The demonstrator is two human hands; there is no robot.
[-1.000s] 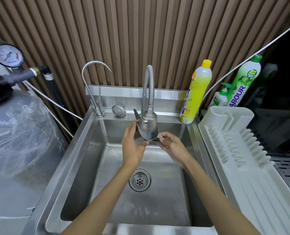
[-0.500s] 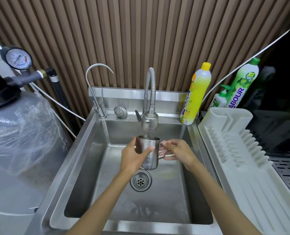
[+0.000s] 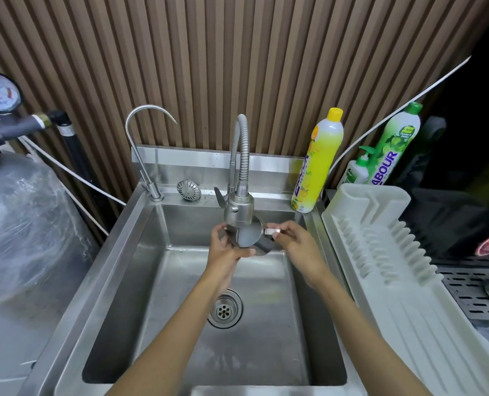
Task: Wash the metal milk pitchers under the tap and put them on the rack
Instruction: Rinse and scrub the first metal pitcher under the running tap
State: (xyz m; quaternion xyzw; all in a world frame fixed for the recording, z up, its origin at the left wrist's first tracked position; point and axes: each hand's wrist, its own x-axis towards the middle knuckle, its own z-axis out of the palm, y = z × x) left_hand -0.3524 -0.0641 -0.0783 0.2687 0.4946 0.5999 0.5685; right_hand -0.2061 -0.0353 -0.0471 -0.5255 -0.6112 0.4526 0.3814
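Observation:
A metal milk pitcher point(image 3: 251, 237) is held tilted right under the head of the flexible tap point(image 3: 239, 210), its mouth facing me, over the steel sink point(image 3: 140, 281). My left hand point(image 3: 226, 250) wraps its body from the left. My right hand point(image 3: 291, 238) grips its handle on the right. The tap head hides part of the pitcher's rim. The white plastic dish rack point(image 3: 394, 267) stands to the right of the sink with nothing on it.
A thin gooseneck tap point(image 3: 143, 144) and a loose strainer point(image 3: 189, 190) sit at the sink's back left. Yellow point(image 3: 320, 164) and green point(image 3: 394, 144) detergent bottles stand behind the rack. A plastic-wrapped tank point(image 3: 17, 224) fills the left side. The drain point(image 3: 224, 308) lies below my arms.
Half a second ago the pitcher stood upright lower in the sink; both hands have lifted it to the tap head and tilted its mouth toward me.

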